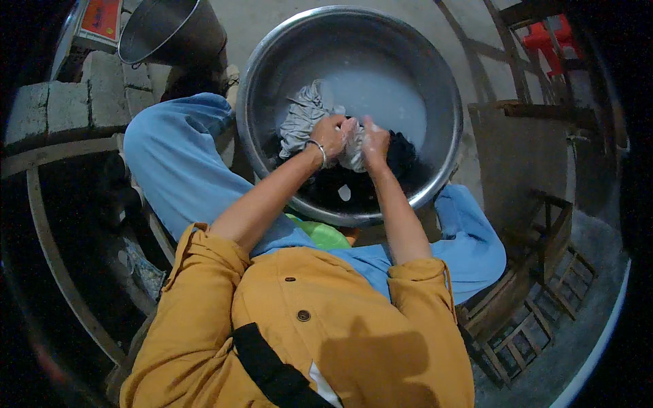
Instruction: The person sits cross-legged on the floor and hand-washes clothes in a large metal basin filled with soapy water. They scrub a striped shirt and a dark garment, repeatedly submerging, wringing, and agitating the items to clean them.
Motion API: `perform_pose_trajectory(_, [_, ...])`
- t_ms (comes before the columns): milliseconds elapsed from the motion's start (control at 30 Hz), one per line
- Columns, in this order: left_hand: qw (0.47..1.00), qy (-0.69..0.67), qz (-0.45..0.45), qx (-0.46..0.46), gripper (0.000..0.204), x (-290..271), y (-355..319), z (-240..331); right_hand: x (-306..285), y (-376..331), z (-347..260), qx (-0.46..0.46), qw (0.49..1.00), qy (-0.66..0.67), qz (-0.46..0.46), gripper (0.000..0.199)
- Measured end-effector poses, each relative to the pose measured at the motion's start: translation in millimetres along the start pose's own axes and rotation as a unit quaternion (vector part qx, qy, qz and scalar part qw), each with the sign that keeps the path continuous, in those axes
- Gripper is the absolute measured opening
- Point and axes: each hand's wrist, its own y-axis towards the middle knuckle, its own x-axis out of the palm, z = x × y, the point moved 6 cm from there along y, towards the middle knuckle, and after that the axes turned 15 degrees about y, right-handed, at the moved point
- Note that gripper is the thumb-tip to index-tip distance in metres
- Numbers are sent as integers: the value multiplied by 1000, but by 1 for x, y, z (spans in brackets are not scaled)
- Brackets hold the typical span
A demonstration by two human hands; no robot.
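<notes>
A large round metal basin (250,88) stands between my knees, with cloudy greyish water (381,81) in it. Both my hands are over its near half, close together. My left hand (331,138), with a bracelet at the wrist, is closed on a wet, bunched light grey cloth (303,117). On the same cloth, my right hand (374,141) grips a twisted, sudsy part between the two hands. Dark cloth (401,155) lies beneath and beside them in the water. A small white patch (344,192) shows on the near dark part; I cannot tell what it is.
A metal bucket (180,34) stands at the far left beside grey blocks (68,105). Something green (325,234) sits under the basin's near rim. Wooden furniture (524,292) is at the right, and a red plastic object (551,44) is at the far right.
</notes>
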Motion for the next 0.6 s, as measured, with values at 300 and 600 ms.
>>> perform_pose_trajectory(300, [965, -261, -41, 2, 45, -29, 1, 17, 26, -25, -49, 216, 843, 447, -207, 32])
perform_pose_trajectory(600, [794, -519, -302, -97, 18, -23, 11, 14, 6, -13, -47, 41, 911, 232, -338, 35])
